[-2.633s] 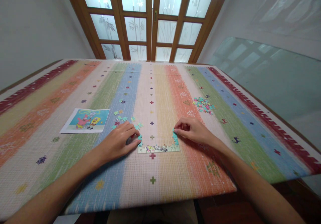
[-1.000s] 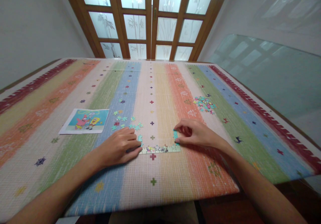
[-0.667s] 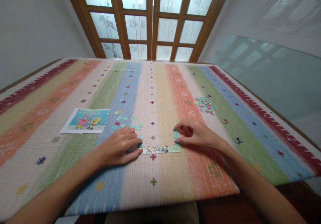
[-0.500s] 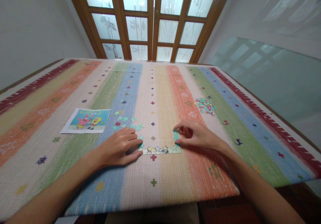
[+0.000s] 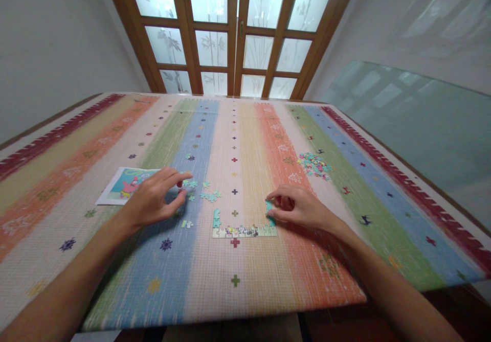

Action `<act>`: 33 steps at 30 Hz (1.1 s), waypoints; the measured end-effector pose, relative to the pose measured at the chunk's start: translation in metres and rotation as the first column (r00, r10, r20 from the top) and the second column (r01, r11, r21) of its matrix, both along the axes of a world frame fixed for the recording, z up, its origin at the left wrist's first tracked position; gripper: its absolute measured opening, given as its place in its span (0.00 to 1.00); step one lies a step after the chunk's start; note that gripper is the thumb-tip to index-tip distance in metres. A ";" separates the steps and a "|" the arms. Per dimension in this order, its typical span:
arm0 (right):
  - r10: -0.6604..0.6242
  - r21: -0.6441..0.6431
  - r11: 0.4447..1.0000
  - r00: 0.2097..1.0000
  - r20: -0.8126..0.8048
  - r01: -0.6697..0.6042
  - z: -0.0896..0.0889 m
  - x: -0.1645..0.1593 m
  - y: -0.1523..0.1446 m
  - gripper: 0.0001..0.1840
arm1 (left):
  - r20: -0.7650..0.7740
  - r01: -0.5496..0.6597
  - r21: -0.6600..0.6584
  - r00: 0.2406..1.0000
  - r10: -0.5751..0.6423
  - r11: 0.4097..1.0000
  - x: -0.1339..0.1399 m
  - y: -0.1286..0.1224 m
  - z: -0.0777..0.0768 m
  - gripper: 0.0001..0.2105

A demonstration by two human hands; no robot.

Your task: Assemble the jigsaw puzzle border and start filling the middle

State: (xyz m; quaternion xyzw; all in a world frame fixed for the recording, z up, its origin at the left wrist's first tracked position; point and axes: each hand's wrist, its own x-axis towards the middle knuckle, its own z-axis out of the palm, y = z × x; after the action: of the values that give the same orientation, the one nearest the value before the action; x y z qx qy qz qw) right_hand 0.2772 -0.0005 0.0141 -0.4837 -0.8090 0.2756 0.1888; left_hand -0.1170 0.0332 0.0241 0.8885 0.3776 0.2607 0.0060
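A partly joined jigsaw border [image 5: 245, 231] lies on the tablecloth, a bottom row with short teal sides rising at left and right. My right hand [image 5: 297, 205] is at its right side, thumb and forefinger curled around a teal puzzle piece [image 5: 269, 206], partly hidden by the fingers. My left hand [image 5: 155, 199] hovers over the loose puzzle pieces [image 5: 210, 196] left of the border, thumb and fingers apart with nothing visible between them. It covers part of the printed cartoon picture [image 5: 125, 184]. A small joined pair of pieces [image 5: 187, 224] lies near my left wrist.
A heap of mixed puzzle pieces [image 5: 315, 164] sits farther back on the right. The striped tablecloth [image 5: 230, 291] covers the table, its front edge close to me. Beyond the table stand wooden doors with frosted panes [image 5: 233, 40].
My left hand has left the border's left side and moved left and away from me, over the loose pieces and the picture. My right hand has stayed almost still.
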 end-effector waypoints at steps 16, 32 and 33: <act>-0.163 0.058 0.985 0.987 -0.010 0.163 -0.011 0.000 0.003 0.12 | -0.125 -0.132 0.047 0.983 0.136 0.990 -0.031 0.021 -0.009 0.18; -0.136 0.094 0.987 0.990 0.048 0.131 -0.008 -0.003 0.001 0.10 | -0.238 -0.279 -0.080 0.938 0.253 0.957 -0.025 0.026 -0.027 0.25; -0.129 0.091 0.988 0.990 0.049 0.124 -0.009 -0.002 0.001 0.11 | -0.244 -0.282 -0.083 0.936 0.255 0.956 -0.025 0.026 -0.026 0.26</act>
State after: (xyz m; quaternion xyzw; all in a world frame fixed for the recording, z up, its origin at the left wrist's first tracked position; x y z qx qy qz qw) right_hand 0.2748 0.0009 0.0053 -0.5327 -0.7928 0.2139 0.2045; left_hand -0.1416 0.0591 -0.0018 0.8509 0.5082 0.1315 -0.0217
